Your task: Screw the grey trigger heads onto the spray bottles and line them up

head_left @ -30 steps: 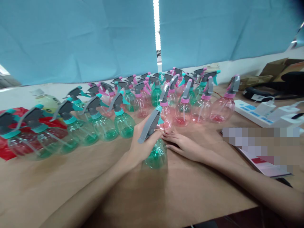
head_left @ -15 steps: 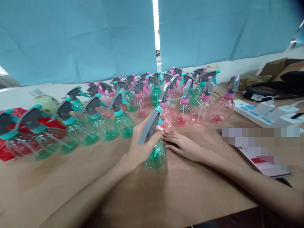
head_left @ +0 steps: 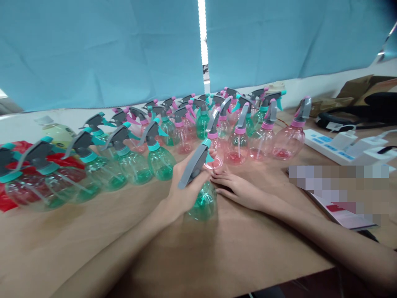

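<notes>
Head view, from where I stand. Item: one green spray bottle [head_left: 203,207], upright on the brown table [head_left: 248,248] before the person; rounded, see-through plastic body, glossy, with a grey sprayer head and turquoise nozzle and trigger. Left hand [head_left: 186,194]: wrapped round its neck, beneath the grey head. Right hand [head_left: 237,188]: laid palm down on the table, fingers extended, just beside the bottle (whether a fingertip touches it, I cannot tell).

Behind, to the left: green bottles [head_left: 161,165] of the same bulbous shape, thin tubes showing through the walls. Behind and right: pink bottles [head_left: 237,155], grey heads, pink collars. Also: crinkled red plastic [head_left: 6,198]; a pale, rounded capped bottle [head_left: 60,134], its label too blurred to read; creased blue sheeting [head_left: 93,49] on the wall.

Right side: white power strip [head_left: 321,142] with blue markings, illegible; black strap [head_left: 325,120] bearing a small white label, unreadable; folded cardboard [head_left: 359,89]; a flat object [head_left: 344,217] with a red patch, partly pixelated.
</notes>
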`<state>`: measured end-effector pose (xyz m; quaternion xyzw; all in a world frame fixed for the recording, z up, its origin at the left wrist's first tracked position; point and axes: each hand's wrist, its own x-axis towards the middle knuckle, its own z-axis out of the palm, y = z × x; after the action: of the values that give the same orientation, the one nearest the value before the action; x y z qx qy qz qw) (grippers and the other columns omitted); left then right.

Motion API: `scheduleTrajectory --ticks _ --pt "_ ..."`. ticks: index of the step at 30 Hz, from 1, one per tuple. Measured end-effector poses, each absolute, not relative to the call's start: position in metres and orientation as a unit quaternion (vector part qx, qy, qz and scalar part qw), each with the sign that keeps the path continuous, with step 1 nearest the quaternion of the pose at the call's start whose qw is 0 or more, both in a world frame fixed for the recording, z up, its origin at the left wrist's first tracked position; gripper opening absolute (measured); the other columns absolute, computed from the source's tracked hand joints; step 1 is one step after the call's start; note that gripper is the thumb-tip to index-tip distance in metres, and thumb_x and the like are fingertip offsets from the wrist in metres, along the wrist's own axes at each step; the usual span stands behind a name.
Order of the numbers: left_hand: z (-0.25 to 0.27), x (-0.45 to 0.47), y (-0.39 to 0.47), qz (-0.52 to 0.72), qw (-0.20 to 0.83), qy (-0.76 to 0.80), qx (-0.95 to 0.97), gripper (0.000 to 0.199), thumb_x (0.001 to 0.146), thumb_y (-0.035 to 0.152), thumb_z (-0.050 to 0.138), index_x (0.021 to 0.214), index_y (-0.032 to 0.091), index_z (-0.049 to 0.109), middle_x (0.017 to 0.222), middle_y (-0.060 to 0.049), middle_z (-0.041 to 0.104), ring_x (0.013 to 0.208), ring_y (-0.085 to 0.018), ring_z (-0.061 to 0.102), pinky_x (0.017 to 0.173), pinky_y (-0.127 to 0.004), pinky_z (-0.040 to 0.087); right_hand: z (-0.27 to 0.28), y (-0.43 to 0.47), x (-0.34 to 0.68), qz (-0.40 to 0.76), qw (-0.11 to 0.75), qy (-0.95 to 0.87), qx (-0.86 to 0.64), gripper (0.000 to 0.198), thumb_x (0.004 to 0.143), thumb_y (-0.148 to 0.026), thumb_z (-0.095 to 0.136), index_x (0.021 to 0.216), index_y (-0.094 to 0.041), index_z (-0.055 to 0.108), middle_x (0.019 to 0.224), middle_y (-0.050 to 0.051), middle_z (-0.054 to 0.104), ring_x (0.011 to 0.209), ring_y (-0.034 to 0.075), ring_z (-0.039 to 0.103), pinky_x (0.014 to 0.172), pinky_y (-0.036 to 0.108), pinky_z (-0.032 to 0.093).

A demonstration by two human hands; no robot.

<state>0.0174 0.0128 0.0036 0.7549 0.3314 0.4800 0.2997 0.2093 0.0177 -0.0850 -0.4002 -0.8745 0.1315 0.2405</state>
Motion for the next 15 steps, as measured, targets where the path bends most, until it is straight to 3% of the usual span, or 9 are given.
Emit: scheduleTrajectory --ticks 7,15 --pt "0.0084 0.0186 0.0109 0.451 0.315 0.369 0.749 0.003 0.074 0.024 0.056 0.072 0.022 0.055 0.064 0.004 0.056 0.064 -0.016 0.056 0.062 -0.028 0.045 -0.0847 0.0177 0.2100 0.143 0.256 -0.873 -0.389 0.042 0.097 -0.038 0.042 0.132 -0.019 0.054 0.134 0.009 0.058 0.128 0.024 0.050 0.109 0.047 0.040" --pt "0.0112 0.0188 0.0087 0.463 0.322 0.371 0.738 0.011 0.072 0.027 0.057 0.066 0.022 0.049 0.060 0.004 0.050 0.056 -0.015 0.050 0.053 -0.027 0.041 -0.0840 0.0178 0.2095 0.146 0.255 -0.873 -0.390 0.043 0.097 -0.038 0.042 0.134 -0.018 0.052 0.136 0.009 0.057 0.129 0.023 0.049 0.110 0.047 0.039"
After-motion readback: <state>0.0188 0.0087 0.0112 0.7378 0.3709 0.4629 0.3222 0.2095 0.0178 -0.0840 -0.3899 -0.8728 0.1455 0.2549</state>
